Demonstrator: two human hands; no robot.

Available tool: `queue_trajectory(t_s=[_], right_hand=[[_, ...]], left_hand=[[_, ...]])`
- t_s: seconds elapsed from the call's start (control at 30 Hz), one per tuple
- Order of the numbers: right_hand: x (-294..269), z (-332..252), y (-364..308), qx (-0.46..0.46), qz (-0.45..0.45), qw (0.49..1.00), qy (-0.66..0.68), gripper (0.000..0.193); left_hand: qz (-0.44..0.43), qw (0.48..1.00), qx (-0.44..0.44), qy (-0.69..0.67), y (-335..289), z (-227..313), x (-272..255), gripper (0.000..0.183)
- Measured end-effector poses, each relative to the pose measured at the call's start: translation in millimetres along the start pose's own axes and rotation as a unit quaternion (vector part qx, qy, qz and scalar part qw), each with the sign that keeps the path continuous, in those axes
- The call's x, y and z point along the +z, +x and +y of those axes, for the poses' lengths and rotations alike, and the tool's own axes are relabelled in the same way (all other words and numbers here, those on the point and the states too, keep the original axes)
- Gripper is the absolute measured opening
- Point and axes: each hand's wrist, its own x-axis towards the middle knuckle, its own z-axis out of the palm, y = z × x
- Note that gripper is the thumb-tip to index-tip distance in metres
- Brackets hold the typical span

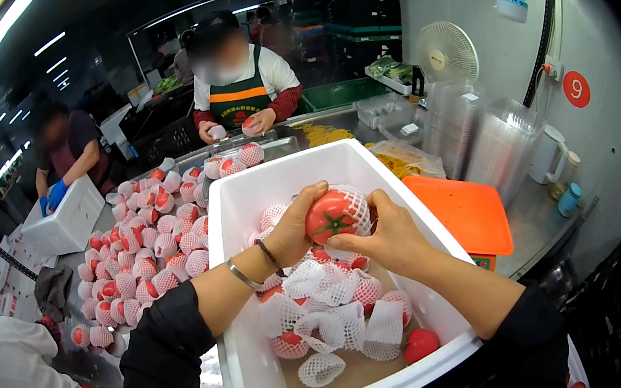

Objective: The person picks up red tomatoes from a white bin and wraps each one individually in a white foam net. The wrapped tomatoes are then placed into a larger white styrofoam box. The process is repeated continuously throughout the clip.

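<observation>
Above a white foam box (pixel 225 206), both my hands grip one red tomato (pixel 322 215) with a green calyx facing me. My left hand (pixel 294 227) wraps its left side, fingers closed on it. At the other side my right hand (pixel 392 233) pinches the white foam net sleeve (pixel 357 204), which covers part of the fruit's top and right. Below, the box holds sleeved tomatoes, loose foam net sleeves (pixel 321 370) and one bare tomato (pixel 422 345) near its right wall.
Sleeved tomatoes (pixel 149 239) are heaped on the metal table left of the box. An orange scale tray (pixel 457 215) and stacked clear containers (pixel 504 146) stand right. Across the table a person (pixel 242 85) handles tomatoes; another, blue-gloved (pixel 56 194), works at a white box (pixel 73 216).
</observation>
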Motion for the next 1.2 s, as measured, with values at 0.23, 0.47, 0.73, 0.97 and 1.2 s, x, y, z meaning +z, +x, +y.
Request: queue_trajectory(t_s=[0.23, 0.47, 0.73, 0.97, 1.2], right_hand=[[-0.4, -10.8, 3.0, 0.083, 0.01, 0.996, -0.04, 0.077], [1.1, -15.0, 3.3, 0.133, -0.05, 0.985, 0.097, 0.048], [6.2, -14.7, 6.0, 0.107, -0.072, 0.983, 0.134, 0.038], [1.5, 20.6, 15.9, 0.06, -0.084, 0.978, 0.18, 0.028], [-6.6, 10.4, 14.9, 0.091, -0.107, 0.97, 0.2, 0.034]], left_hand=[[0.003, 0.969, 0.153, 0.195, 20.7, -29.2, -10.2, 0.045], [-0.026, 0.992, 0.099, 0.069, 26.8, -35.9, -4.9, 0.04], [0.002, 0.992, 0.065, 0.109, 16.3, -21.8, -12.1, 0.045], [-0.019, 0.996, -0.062, -0.064, 20.8, -17.7, -24.5, 0.052], [-0.008, 0.995, -0.084, -0.045, 11.5, -2.8, -15.1, 0.057]])
